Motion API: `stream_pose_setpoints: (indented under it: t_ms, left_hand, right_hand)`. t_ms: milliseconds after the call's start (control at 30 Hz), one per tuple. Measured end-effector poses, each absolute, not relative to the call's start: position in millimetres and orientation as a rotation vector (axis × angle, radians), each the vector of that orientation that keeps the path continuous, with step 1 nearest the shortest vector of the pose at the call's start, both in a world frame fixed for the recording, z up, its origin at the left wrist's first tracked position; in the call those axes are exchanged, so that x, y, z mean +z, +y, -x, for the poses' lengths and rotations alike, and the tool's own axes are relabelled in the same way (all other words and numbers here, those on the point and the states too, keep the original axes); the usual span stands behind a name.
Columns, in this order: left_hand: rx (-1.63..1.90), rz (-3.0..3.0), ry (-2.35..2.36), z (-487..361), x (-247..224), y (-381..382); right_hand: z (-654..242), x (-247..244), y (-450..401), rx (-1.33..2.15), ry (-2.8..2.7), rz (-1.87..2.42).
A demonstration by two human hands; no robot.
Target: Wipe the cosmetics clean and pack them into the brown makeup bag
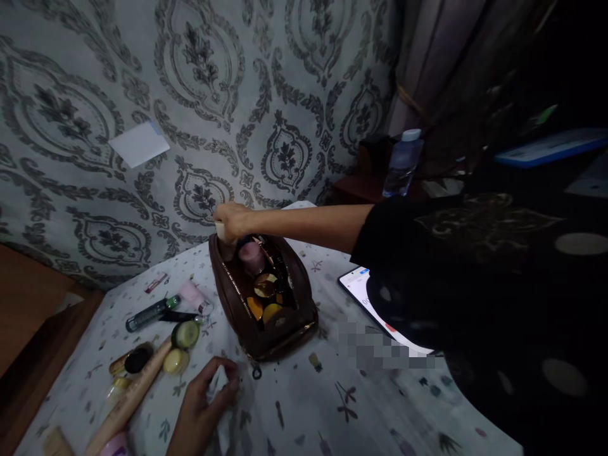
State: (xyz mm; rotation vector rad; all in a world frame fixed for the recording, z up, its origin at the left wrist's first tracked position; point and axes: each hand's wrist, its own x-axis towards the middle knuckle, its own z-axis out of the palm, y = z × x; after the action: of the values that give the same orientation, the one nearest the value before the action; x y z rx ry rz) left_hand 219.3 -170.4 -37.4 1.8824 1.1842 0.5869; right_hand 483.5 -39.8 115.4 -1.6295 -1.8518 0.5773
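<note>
Reaching in from the right, my right hand (234,220) has its fingers closed round a small cream-coloured item (220,230) at the far end of an open brown bag (232,288). Inside the bag lie a pink container (251,256) and several round gold and yellow items (265,285). My left hand (209,396) is low in the view, over the patterned cloth near the bag's front corner. Its thumb and forefinger curve towards each other with a gap between them, and nothing is seen in them.
Left of the bag are a green bottle (151,315), a pink tube (196,296), small jars (185,334) and a long beige stick (137,389). A lit phone (356,282) lies to the right, partly behind the black sleeve. A clear bottle (403,166) stands farther back, near the patterned wall.
</note>
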Motion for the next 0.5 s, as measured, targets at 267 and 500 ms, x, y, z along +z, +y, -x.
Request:
stream_pose_setpoints:
  t_ms: [267, 500]
  left_hand:
    - [0.578, -1.84, 1.208, -221.8, -38.3, -170.1]
    - [0.597, -1.796, 1.195, -223.2, -38.2, -171.4]
  right_hand:
    - [-485.3, 107.9, -42.9, 0.289, -2.253, 1.717]
    - [-477.0, 101.7, -42.7, 0.239, -2.214, 1.793]
